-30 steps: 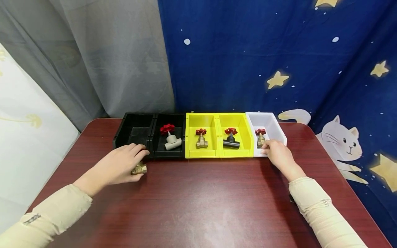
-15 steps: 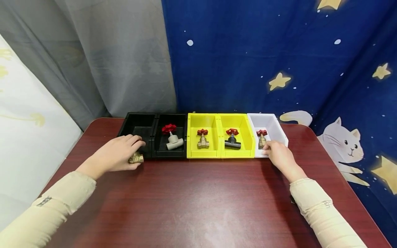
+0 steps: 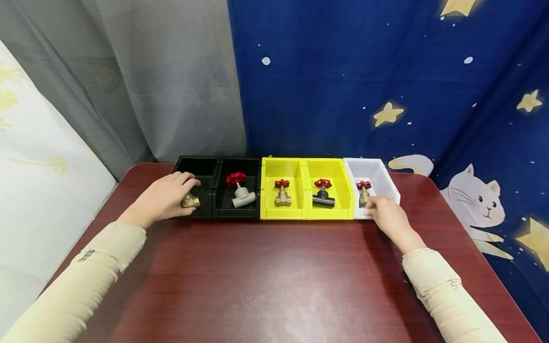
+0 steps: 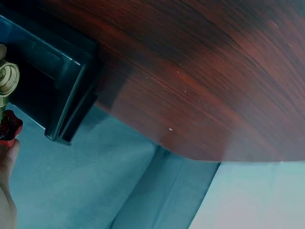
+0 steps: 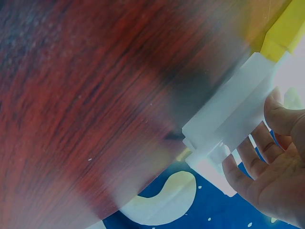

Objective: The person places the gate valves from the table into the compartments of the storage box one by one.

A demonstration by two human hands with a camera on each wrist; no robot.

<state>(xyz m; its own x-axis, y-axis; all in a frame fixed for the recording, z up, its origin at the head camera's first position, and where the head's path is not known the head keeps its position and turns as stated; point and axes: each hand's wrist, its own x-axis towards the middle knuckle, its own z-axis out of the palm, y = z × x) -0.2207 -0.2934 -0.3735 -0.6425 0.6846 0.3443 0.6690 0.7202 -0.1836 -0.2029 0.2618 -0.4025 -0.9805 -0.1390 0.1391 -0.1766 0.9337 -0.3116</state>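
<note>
My left hand [image 3: 160, 197] holds a brass gate valve [image 3: 190, 201] over the front of the leftmost black bin [image 3: 201, 164]. In the left wrist view its red handwheel [image 4: 10, 128] shows by the fingers, with the threaded brass end [image 4: 8, 78] above the bin. Over at the right, my right hand [image 3: 389, 216] reaches over the front of the white bin [image 3: 379, 178]. Thumb and forefinger pinch the lower right end of another brass gate valve [image 3: 364, 196] with a red handwheel. The right wrist view shows the other fingers [image 5: 245, 155] spread beside the bin wall.
Between these bins stand a black bin with a grey red-wheeled valve [image 3: 243, 196], a yellow bin with a brass valve [image 3: 282, 196], and a yellow bin with a black valve [image 3: 323, 199]. The row sits near the back of the reddish-brown table [image 3: 274, 271], before curtains [image 3: 343, 85].
My left hand has carried the brass valve forward from the table in front to over the leftmost black bin. The right hand has stayed at the white bin; the head view has shifted slightly.
</note>
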